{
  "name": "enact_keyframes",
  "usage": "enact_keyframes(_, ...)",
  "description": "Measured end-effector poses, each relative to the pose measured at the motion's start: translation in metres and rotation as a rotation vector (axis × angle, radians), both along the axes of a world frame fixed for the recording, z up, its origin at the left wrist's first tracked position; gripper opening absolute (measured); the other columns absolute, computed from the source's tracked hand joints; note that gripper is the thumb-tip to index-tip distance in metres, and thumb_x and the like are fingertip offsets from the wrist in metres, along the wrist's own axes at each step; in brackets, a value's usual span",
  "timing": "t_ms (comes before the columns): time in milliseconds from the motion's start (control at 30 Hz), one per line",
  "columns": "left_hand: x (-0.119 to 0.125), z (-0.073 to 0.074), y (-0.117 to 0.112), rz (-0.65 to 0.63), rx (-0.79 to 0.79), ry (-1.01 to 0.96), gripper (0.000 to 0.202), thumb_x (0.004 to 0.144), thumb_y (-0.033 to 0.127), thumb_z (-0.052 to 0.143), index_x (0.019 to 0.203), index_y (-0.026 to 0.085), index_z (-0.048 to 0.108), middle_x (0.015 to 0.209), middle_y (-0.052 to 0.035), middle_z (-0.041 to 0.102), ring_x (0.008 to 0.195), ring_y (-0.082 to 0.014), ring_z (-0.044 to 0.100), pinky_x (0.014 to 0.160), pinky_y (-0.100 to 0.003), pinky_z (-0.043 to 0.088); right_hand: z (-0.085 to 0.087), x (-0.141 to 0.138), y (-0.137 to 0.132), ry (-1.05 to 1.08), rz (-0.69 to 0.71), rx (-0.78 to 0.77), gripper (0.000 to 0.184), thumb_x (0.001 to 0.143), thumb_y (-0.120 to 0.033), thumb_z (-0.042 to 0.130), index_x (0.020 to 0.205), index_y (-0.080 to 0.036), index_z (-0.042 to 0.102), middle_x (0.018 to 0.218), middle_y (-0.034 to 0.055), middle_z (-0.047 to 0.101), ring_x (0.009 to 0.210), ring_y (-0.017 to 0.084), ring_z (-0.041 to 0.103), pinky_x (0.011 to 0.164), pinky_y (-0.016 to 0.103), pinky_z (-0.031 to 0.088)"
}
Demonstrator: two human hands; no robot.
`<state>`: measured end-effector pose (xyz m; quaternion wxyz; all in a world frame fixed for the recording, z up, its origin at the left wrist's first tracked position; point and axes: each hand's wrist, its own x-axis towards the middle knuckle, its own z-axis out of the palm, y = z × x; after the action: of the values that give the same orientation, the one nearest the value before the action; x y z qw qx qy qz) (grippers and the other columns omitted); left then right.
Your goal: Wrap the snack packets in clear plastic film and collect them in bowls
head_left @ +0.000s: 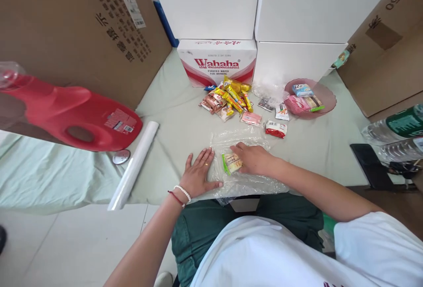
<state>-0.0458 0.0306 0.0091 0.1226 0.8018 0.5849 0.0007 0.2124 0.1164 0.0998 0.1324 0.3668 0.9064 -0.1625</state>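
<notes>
A sheet of clear plastic film (261, 184) is spread on the cloth-covered table in front of me, wrinkled and reaching over the front edge. On it lies a small snack packet (230, 163) with a green end and a pale printed face. My right hand (256, 158) has its fingers bent around the packet's right side, hiding that end. Palm down and fingers stretched, my left hand (197, 174) rests at the film's left edge, holding nothing. Just beyond the film lie a pink packet (251, 118) and a red-and-white packet (276, 129).
A heap of yellow and brown wrapped snacks (231, 97) sits before a Wahaha carton (218, 64). The pink bowl (327, 100) holds several packets. At left are a film roll (134, 166) and red jug (82, 115); at right, a phone (372, 166) and bottles (393, 128).
</notes>
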Motion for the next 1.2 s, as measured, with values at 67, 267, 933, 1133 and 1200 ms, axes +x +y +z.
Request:
enact_keyframes(67,0.000,0.000,0.000,-0.004,-0.002,-0.005,0.123,0.077,0.091,0.052,0.167,0.017,0.015,0.172,-0.0190,0.024,0.159,-0.0371,0.025,0.128,-0.062,0.004,0.001,0.002,-0.001,-0.009,0.001,0.013,0.062,0.088,-0.039,0.074,0.143,-0.020,0.053,0.134,0.0152,0.062,0.107,0.031,0.068,0.078,0.037,0.051)
enact_keyframes(267,0.000,-0.002,-0.001,-0.012,0.050,-0.001,0.122,0.077,0.089,0.055,0.168,0.018,0.014,0.171,-0.0184,0.027,0.158,-0.0378,0.026,0.127,-0.061,0.007,-0.003,0.001,-0.002,0.012,0.131,0.148,0.038,0.089,-0.039,0.072,0.119,-0.015,0.065,0.119,0.0169,0.067,0.121,0.036,0.051,0.095,0.046,0.041)
enact_keyframes(933,0.001,0.001,-0.001,-0.001,0.021,-0.016,0.120,0.078,0.089,0.054,0.168,0.018,0.017,0.172,-0.0192,0.025,0.159,-0.0368,0.026,0.128,-0.060,0.003,-0.018,0.004,-0.009,0.046,-0.138,0.113,0.051,0.088,-0.057,0.073,0.119,-0.016,0.066,0.122,0.0183,0.064,0.117,0.037,0.050,0.094,0.048,0.042)
enact_keyframes(1133,0.001,0.000,-0.001,-0.002,0.025,-0.006,0.119,0.078,0.088,0.053,0.167,0.018,0.017,0.172,-0.0187,0.026,0.159,-0.0370,0.025,0.128,-0.060,0.005,-0.020,0.009,-0.008,0.049,-0.087,0.092,0.042,0.086,-0.041,0.072,0.117,-0.014,0.064,0.118,0.0172,0.064,0.115,0.036,0.051,0.093,0.046,0.042)
enact_keyframes(1200,0.001,0.000,0.000,0.003,0.011,-0.001,0.120,0.078,0.088,0.053,0.167,0.017,0.017,0.172,-0.0187,0.025,0.159,-0.0370,0.025,0.128,-0.061,0.004,-0.018,0.011,-0.006,0.053,-0.097,0.091,0.040,0.086,-0.039,0.072,0.116,-0.014,0.065,0.117,0.0172,0.064,0.114,0.036,0.051,0.093,0.046,0.042)
